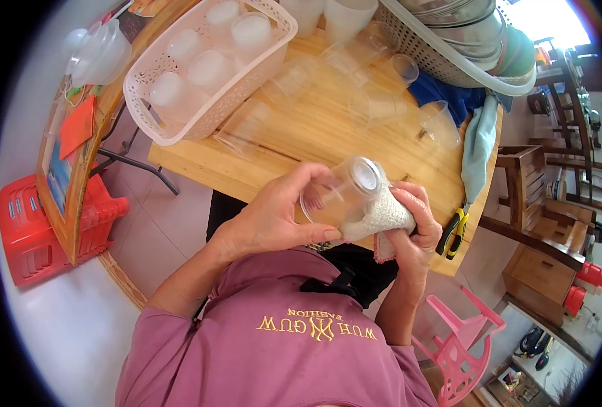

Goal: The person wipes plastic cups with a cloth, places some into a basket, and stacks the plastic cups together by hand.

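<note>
Across your chest, the plum shirt (pixel 260 363) carries gold lettering (pixel 318 327), upside down in view, with "FASHION" legible. Your left hand (pixel 280 211) reaches forward, thumb and fingers grasping a smooth, clear plastic cup (pixel 338 195) near its rim, tilted base-up. Your right hand (pixel 419 225), fingers bent, clutches a nubby white cloth (pixel 385 214) against its side. Beyond, yellow-and-black pliers (pixel 457 234) lie on the wooden surface (pixel 314 139), then more cups (pixel 244 127) and a perforated pink basket (pixel 209 114).
</note>
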Demonstrator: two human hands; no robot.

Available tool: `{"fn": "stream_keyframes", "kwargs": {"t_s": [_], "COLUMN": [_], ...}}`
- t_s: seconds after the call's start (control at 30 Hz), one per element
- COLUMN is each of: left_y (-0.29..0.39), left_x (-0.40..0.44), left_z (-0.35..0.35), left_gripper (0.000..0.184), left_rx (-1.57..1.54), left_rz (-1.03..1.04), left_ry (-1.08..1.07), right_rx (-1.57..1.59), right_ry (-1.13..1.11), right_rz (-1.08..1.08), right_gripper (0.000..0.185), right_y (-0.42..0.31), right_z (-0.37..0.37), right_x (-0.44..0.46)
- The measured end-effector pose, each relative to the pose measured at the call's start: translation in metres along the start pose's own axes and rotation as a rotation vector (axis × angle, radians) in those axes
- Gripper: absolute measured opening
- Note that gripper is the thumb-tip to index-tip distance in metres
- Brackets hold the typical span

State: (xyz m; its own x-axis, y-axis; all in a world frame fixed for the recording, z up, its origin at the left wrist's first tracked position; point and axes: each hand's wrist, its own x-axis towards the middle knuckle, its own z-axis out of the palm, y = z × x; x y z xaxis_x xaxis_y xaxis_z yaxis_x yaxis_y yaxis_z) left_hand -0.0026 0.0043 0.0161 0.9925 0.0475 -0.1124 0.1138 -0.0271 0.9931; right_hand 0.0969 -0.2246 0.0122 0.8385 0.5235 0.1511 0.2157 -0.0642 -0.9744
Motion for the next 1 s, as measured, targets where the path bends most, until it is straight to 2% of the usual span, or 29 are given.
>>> {"fn": "stream_keyframes", "kwargs": {"t_s": [0.07, 0.3, 0.47, 0.53, 0.6, 0.67, 0.73, 0.83, 1.0], "left_y": [0.001, 0.007, 0.019, 0.027, 0.034, 0.048, 0.053, 0.048, 0.049], "left_x": [0.002, -0.001, -0.02, -0.023, -0.026, -0.019, -0.012, 0.002, 0.021], "left_z": [0.001, 0.0, -0.024, -0.041, -0.078, -0.105, -0.14, -0.188, -0.205], "left_gripper": [0.072, 0.072, 0.069, 0.071, 0.075, 0.066, 0.063, 0.065, 0.067], "left_rx": [0.173, 0.22, 0.283, 0.157, 0.463, 0.455, 0.605, 0.741, 0.798], "left_rz": [0.074, 0.021, 0.215, 0.288, 0.362, 0.338, 0.349, 0.308, 0.172], "left_ry": [-0.014, -0.022, 0.229, 0.377, 0.448, 0.645, 0.737, 0.785, 0.723], "right_rx": [-0.012, -0.025, 0.028, 0.009, 0.013, 0.017, 0.008, 0.001, -0.034], "right_ry": [-0.003, -0.002, 0.07, 0.103, 0.122, 0.141, 0.159, 0.155, 0.16], "right_rz": [-0.013, -0.02, -0.025, -0.012, 0.014, 0.039, 0.036, 0.014, -0.004], "right_gripper": [0.049, 0.049, 0.049, 0.049, 0.049, 0.048, 0.047, 0.046, 0.044], "right_y": [0.0, 0.001, 0.012, 0.02, 0.025, 0.025, 0.026, 0.027, 0.031], "right_z": [0.001, 0.001, -0.005, -0.007, -0.004, -0.003, -0.002, -0.002, -0.002], "right_x": [0.0, 0.0, -0.001, -0.001, -0.003, -0.004, -0.004, -0.005, -0.007]}}
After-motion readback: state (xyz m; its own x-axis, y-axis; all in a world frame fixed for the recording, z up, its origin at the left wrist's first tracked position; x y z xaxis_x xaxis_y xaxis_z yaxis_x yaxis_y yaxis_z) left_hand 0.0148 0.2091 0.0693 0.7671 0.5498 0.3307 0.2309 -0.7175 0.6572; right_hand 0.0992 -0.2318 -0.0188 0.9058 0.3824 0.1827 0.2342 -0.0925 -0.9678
